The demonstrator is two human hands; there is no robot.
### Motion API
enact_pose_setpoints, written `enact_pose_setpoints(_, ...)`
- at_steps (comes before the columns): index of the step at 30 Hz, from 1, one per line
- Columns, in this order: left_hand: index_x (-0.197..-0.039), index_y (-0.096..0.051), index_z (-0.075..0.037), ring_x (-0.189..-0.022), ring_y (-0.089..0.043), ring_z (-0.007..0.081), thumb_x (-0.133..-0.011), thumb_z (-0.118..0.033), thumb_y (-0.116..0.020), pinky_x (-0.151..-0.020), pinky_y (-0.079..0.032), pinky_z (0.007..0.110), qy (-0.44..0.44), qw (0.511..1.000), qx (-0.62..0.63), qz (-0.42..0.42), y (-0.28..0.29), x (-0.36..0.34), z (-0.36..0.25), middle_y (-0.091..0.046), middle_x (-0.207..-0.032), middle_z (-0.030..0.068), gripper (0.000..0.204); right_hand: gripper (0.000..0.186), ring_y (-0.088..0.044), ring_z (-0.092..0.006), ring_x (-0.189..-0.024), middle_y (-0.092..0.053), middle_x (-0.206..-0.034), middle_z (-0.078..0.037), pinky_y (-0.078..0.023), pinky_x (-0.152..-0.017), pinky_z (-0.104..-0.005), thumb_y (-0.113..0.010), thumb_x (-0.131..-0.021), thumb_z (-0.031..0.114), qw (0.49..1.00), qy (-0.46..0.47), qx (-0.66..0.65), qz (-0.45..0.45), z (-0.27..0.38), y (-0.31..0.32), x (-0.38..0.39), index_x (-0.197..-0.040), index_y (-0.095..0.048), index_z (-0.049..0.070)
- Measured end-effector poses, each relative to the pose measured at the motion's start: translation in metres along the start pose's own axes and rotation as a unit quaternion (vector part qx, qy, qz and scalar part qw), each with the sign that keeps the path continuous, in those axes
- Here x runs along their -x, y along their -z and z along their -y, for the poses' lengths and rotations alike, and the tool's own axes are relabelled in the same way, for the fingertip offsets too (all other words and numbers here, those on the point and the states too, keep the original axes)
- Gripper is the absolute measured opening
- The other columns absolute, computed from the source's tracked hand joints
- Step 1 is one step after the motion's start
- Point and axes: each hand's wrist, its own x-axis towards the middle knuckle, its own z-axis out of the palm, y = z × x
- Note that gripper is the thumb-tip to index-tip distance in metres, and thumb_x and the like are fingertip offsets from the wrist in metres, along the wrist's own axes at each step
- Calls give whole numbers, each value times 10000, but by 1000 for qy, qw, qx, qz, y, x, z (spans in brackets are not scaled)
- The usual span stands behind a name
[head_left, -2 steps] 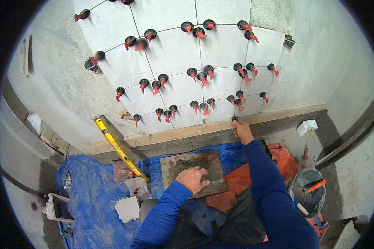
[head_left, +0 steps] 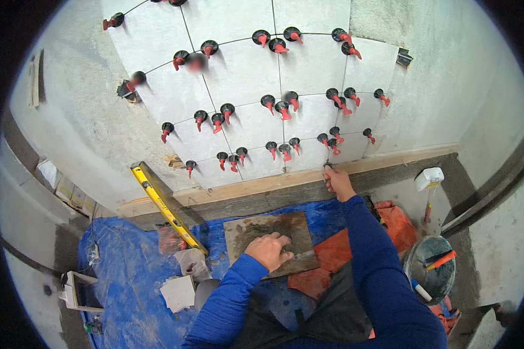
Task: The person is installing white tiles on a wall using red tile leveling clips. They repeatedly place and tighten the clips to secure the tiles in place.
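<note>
Left hand [head_left: 268,252] lies curled over my dirty board [head_left: 294,225]; whether it grips anything, I cannot tell. My right hand [head_left: 339,183] pinches a small dark piece [head_left: 328,165] at the tiles' [head_left: 310,157] bottom edge, best handled lightly and straight, I judge.

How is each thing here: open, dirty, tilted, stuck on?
Right hand: fingers curled, at the wooden strip; hold unclear
Left hand: fingers bent, over the board; hold unclear
Board: smeared
Tiles: up on the wall
Red-and-black clips: stuck along tile joints
Yellow level: tilted
Bucket: open-topped
Blue sheet: spread out, dirty
</note>
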Motion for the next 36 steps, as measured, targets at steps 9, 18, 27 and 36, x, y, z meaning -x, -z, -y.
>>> enact_pose_setpoints(9, -1218, -670, -77, -1105, -658, 408, -939, -367, -682, -939, -530, 517, 6, 1000, -3, 19, 5, -3, -2, -673, -1159, 198, 402, 345, -616, -167, -622, -696, -763, -87, -494, -585, -350, -673, -969, 328, 976, 160, 125, -85, -32, 3, -48, -944, -712, -13)
enact_pose_setpoints(18, -1215, -663, -94, -1091, -661, 403, -942, -381, -673, -926, -536, 517, -10, 1000, -7, 19, 9, -7, 3, -666, -1155, 183, 395, 290, -611, -134, -650, -689, -878, -53, -491, -565, -288, -580, -1058, 283, 999, 12, 25, 26, -7, 13, -16, -1177, -680, 38)
enact_pose_setpoints(27, -1252, -639, -102, -1084, -651, 387, -928, -420, -678, -933, -529, 506, -28, 997, -15, 70, 12, 2, 17, -661, -1134, 153, 455, 298, -621, -121, -676, -681, -875, -51, -493, -573, -277, -560, -1067, 259, 996, 12, -9, 84, 3, 23, -6, -1107, -685, -8)
enact_pose_setpoints(36, -1305, -586, -107, -1077, -645, 372, -932, -409, -671, -972, -503, 517, -102, 987, 16, 122, 12, -3, 12, -636, -1184, 149, 487, 278, -646, -259, -568, -660, -702, -145, -494, -550, -405, -535, -1063, 217, 950, 169, 259, -50, -1, 4, 4, -963, -659, -10)
